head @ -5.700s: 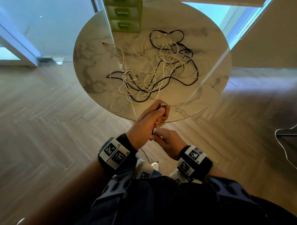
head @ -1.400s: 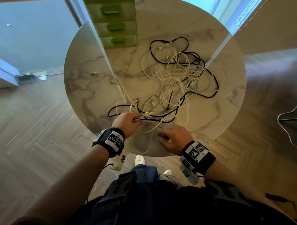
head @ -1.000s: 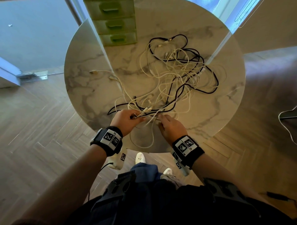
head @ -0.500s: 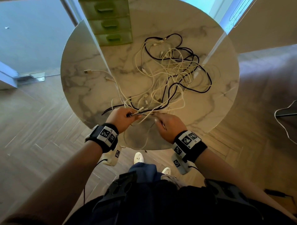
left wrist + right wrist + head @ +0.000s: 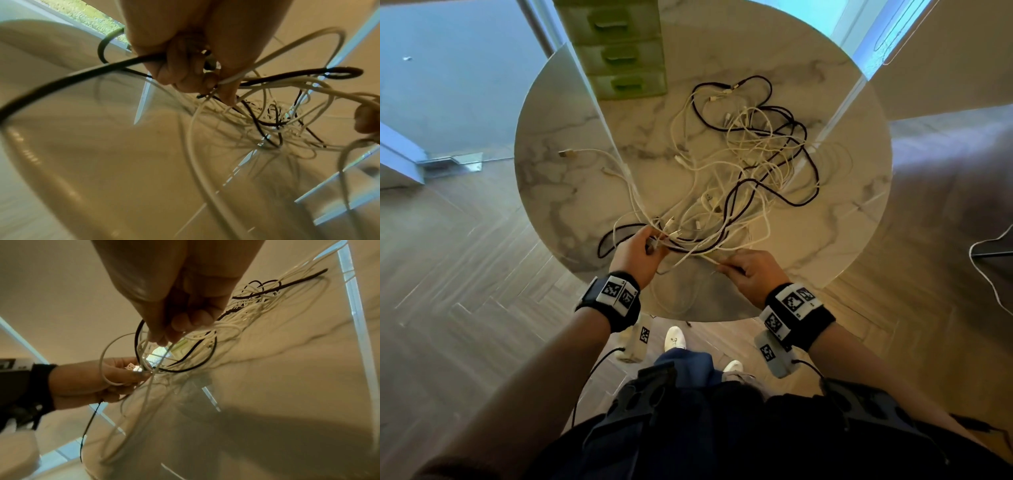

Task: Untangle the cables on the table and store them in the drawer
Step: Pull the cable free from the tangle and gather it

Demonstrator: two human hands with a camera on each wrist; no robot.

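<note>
A tangle of white and black cables (image 5: 750, 171) sprawls over the round marble table (image 5: 571, 192). My left hand (image 5: 640, 251) (image 5: 197, 68) grips a bundle of cable ends at the tangle's near edge, a black cable (image 5: 61, 81) and white strands running out of its curled fingers. My right hand (image 5: 748, 274) (image 5: 180, 327) pinches white cable strands (image 5: 205, 335) a short way to the right, at the table's front. The left hand (image 5: 98, 379) shows a white plug (image 5: 132, 367) against its fingers. A green drawer unit (image 5: 619, 51) stands at the table's far edge, all drawers closed.
The table's front rim (image 5: 688, 317) is just below my hands, with wooden floor around it. A white loop (image 5: 671, 298) of cable lies on the table between my wrists. Another cable (image 5: 989, 267) lies on something at the far right.
Both hands have come up from the table's front edge onto the tangle, taken hold of cable strands, and over the last second drawn slightly apart, stretching strands between them.
</note>
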